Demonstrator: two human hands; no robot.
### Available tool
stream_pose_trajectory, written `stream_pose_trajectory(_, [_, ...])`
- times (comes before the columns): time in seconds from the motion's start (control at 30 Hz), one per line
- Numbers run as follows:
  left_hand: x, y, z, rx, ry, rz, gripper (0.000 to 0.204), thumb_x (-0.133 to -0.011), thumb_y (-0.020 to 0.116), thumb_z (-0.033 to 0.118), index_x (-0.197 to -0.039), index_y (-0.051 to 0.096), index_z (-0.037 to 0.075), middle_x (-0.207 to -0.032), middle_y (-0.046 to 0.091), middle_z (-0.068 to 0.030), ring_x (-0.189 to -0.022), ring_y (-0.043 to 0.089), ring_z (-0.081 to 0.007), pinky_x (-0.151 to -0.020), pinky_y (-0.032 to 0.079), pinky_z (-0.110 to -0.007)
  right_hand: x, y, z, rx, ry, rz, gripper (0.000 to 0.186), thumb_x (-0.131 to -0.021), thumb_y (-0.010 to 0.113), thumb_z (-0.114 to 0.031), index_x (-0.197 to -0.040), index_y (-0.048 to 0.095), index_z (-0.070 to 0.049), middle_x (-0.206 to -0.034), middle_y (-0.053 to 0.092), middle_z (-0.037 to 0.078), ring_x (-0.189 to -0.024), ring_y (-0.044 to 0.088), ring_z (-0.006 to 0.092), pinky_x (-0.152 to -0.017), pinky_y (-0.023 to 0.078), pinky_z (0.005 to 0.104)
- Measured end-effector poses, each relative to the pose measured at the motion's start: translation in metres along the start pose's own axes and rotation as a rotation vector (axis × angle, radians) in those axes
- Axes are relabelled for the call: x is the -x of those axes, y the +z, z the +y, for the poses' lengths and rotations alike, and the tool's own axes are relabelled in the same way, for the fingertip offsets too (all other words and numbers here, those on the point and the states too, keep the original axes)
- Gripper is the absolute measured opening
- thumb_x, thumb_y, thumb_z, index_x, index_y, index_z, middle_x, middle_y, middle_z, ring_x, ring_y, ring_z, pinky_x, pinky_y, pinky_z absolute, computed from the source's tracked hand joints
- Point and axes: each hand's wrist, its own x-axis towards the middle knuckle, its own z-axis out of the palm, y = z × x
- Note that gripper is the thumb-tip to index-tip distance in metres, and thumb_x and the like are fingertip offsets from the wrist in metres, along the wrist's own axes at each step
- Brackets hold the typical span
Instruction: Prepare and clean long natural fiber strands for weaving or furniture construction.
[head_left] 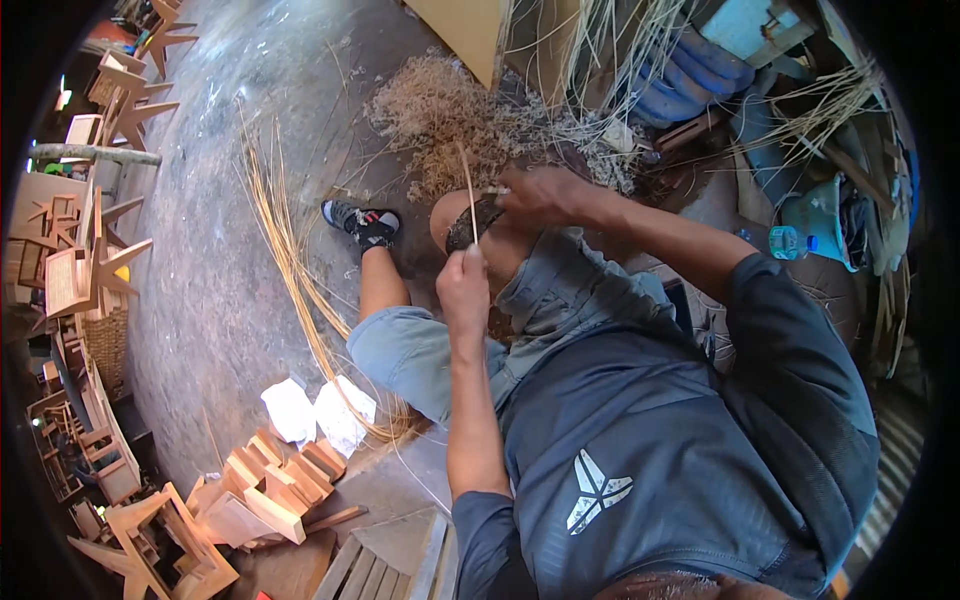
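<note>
My left hand (464, 288) is closed on the lower end of a thin, pale rattan strip (468, 190). The strip runs away from me, over a dark pad (462, 232) lying on my bent right knee. Just right of the strip, my right hand (540, 196) is curled shut against the pad's edge. A small dark shape shows at its fingertips, too small to name. Beyond the knee, a heap of curly shavings (430, 105) covers the floor.
Long rattan strands (285, 255) lie on the floor at left, crossing white sheets (343, 412). Wooden blocks (275, 480) are piled at lower left, near wooden furniture frames (165, 540). A blue coil (690, 80), a plastic bottle (790, 243) and a teal bucket (815, 220) stand at right.
</note>
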Motion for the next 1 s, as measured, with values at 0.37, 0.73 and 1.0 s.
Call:
stream_pose_trajectory(0.37, [0.089,-0.073,0.006,-0.359,-0.18,-0.067,0.027,-0.088,0.05,0.024,-0.082,0.056,-0.002,-0.059,0.049,-0.0063,-0.053,0.045,-0.0131,-0.051,0.039,-0.029,0.005,-0.042,-0.011,-0.091,0.299,-0.048,0.033,-0.088,0.048,-0.029,-0.105,0.049,0.0,-0.083,0.062,0.022,-0.078,0.063,0.0318,-0.066,0.049,0.0404])
stream_pose_trajectory(0.73, [0.059,-0.011,0.172,0.58,0.493,0.637,0.015,-0.092,0.05,0.02,-0.095,0.048,0.005,-0.074,0.042,-0.0004,-0.066,0.038,-0.0087,-0.06,0.037,-0.022,0.0,-0.035,-0.136,-2.016,0.576,-0.908,0.056,-0.081,0.045,-0.065,-0.08,0.054,-0.01,-0.052,0.036,-0.005,-0.042,0.034,0.0103,-0.04,0.028,0.0279])
stream_pose_trajectory(1.0, [-0.01,-0.004,0.129,0.656,0.337,0.376,0.026,-0.091,0.045,0.032,-0.1,0.039,0.008,-0.087,0.034,-0.0001,-0.07,0.03,-0.0094,-0.066,0.032,-0.024,-0.005,-0.154,-0.132,-1.83,0.566,0.166,0.013,-0.08,0.06,-0.021,-0.079,0.058,-0.009,-0.063,0.053,0.003,-0.048,0.047,0.0139,-0.041,0.037,0.0258])
